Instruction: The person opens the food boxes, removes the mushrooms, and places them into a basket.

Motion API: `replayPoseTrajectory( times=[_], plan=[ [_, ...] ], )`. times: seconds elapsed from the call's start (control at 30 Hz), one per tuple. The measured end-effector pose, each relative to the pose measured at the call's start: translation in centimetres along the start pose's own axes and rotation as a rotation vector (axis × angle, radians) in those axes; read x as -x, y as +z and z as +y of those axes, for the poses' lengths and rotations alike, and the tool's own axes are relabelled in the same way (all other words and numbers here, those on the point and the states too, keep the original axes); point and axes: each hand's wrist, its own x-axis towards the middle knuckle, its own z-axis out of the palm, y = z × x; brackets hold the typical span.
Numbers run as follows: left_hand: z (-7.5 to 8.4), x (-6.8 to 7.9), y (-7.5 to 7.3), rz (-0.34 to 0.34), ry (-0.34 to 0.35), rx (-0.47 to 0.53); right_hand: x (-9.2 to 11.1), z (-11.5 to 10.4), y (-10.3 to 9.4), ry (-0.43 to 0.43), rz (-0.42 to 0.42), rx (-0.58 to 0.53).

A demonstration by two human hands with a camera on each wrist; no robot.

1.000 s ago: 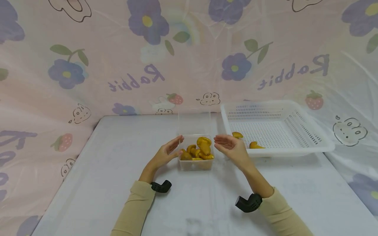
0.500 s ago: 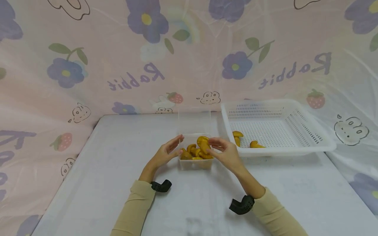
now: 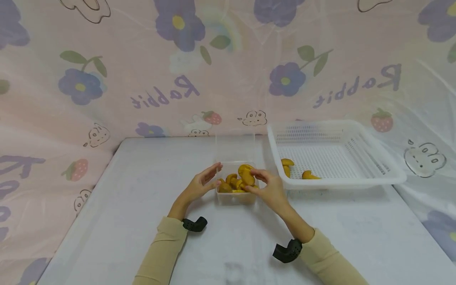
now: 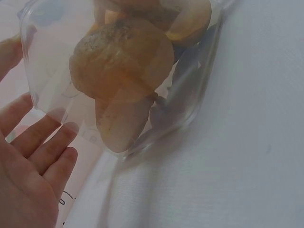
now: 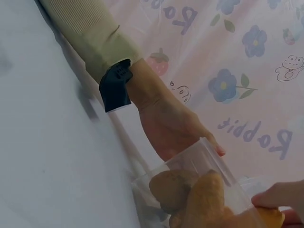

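Note:
A clear plastic box [image 3: 236, 200] stands mid-table in the head view, with several yellow-brown mushrooms heaped inside. My left hand [image 3: 198, 187] rests along its left side; the left wrist view shows fairly straight fingers [image 4: 54, 156] at the clear wall and the thumb near the rim. At the box's right side my right hand [image 3: 272, 193] pinches a mushroom [image 3: 248, 178] on top of the heap between thumb and fingers. That mushroom [image 5: 270, 216] shows partly between the right fingertips in the right wrist view. Other mushrooms [image 4: 123, 61] show through the wall.
Behind the box its clear lid [image 3: 235, 148] stands raised. A white perforated basket [image 3: 350, 182] sits at the back right, holding a mushroom [image 3: 287, 163] by its left wall and another mushroom [image 3: 310, 175] near its front rim. A patterned curtain [image 3: 231, 91] hangs behind the table.
My right hand has moved left from beside the box onto the top mushroom and now pinches it. The left hand stays at the box's left side.

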Motion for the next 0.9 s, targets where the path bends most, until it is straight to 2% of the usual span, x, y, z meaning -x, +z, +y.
replayPoseTrajectory(
  times=[0.43,0.73,0.9],
  plan=[
    [-0.1,0.0,-0.1,0.004,0.007,-0.008,0.4,-0.3,0.6,-0.075,0.102,0.022],
    [0.1,0.1,0.0,0.007,0.002,0.002,0.5,0.6,1.1,-0.21,0.193,-0.096],
    [0.1,0.2,0.0,0.004,0.0,0.003,0.6,0.6,1.4,-0.245,0.232,-0.14]
  ],
)
